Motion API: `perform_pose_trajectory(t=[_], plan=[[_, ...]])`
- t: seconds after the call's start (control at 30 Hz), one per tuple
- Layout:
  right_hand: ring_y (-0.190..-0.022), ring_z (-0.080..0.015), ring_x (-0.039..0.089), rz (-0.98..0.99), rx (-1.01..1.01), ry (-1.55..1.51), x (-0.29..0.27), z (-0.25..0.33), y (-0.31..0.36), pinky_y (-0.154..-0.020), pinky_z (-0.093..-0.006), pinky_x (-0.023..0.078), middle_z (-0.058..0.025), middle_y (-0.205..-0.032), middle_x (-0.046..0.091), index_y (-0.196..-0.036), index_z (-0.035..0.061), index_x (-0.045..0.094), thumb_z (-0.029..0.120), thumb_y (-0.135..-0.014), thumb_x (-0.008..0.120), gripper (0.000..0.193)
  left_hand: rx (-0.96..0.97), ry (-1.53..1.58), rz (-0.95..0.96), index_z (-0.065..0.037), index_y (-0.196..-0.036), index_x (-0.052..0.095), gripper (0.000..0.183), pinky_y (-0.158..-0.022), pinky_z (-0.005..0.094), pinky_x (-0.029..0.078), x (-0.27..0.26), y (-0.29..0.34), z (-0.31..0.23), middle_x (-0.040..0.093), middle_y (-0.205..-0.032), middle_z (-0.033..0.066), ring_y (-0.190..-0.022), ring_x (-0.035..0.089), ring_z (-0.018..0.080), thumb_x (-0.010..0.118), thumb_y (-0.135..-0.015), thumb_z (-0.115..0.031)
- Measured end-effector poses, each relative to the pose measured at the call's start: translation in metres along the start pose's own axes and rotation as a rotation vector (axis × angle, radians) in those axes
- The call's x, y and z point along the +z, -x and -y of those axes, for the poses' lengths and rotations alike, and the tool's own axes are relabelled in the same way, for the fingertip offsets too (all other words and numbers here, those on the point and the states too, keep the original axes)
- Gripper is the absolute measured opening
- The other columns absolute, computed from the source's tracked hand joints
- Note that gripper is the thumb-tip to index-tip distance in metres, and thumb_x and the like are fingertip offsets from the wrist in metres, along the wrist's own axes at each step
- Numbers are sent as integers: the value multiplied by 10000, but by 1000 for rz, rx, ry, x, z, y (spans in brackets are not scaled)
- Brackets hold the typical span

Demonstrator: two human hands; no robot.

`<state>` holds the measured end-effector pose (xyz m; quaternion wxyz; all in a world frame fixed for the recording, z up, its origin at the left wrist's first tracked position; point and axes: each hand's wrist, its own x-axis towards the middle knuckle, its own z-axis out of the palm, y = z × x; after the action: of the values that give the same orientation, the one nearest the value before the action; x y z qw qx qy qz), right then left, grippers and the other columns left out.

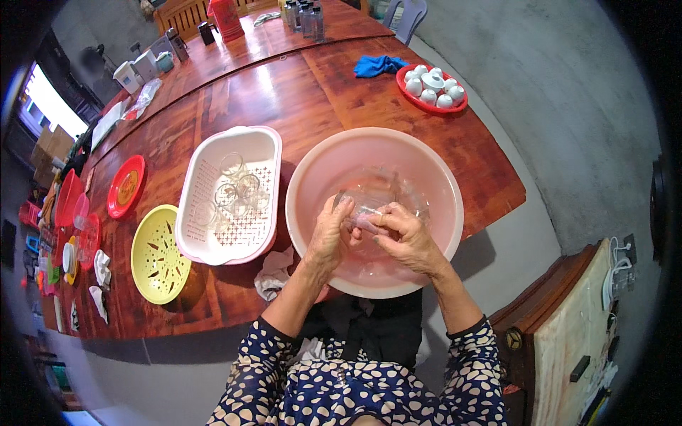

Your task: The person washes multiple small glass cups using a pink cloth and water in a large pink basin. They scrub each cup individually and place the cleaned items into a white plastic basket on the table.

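Observation:
Both of my hands are over a large pale pink basin with water in it. My left hand is closed round one side of a transparent drinking glass. From the other side, my right hand grips the same glass with bent fingers. More transparent glassware seems to lie in the water behind the hands, but its outline is blurred. Left of the basin stands a white and pink draining basket with several transparent glasses in it. A crumpled whitish cloth lies between basket and basin.
A yellow colander and a red plate sit left of the basket on the wooden table. At the far right are a blue cloth and a red tray of white cups. Bottles stand at the back.

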<state>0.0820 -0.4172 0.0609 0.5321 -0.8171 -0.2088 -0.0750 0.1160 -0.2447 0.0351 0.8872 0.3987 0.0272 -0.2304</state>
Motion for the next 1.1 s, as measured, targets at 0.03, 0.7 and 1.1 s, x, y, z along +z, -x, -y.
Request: perform_pose_trajectory(t=[0.03, 0.7, 1.1], plan=[[-718, -120, 542, 36, 28, -131, -3, -4, 1, -643, -237, 448, -42, -891, 566, -1071, 24, 666, 15, -796, 643, 276, 5, -19, -4, -109, -1162, 441, 314, -443, 200, 414, 1, 1, -1, 561, -852, 39, -546, 515, 91, 572, -921, -262], [-706, -45, 555, -340, 424, -725, 15, 13, 5, -616, -156, 442, -14, -846, 649, -1032, -29, 658, -1, -881, 586, 170, 36, 45, -84, -94, -1137, 445, 258, -415, 193, 410, 1, 3, -3, 558, -869, 47, -555, 510, 96, 528, -928, -221], [-880, -122, 622, -702, 143, -572, 18, 39, 1, -798, -246, 510, -68, -932, 656, -965, -32, 647, -85, -857, 552, 153, 101, 94, -75, -133, -1233, 397, 399, -472, 222, 474, -3, 7, 0, 549, -922, 63, -626, 556, 137, 574, -890, -232]])
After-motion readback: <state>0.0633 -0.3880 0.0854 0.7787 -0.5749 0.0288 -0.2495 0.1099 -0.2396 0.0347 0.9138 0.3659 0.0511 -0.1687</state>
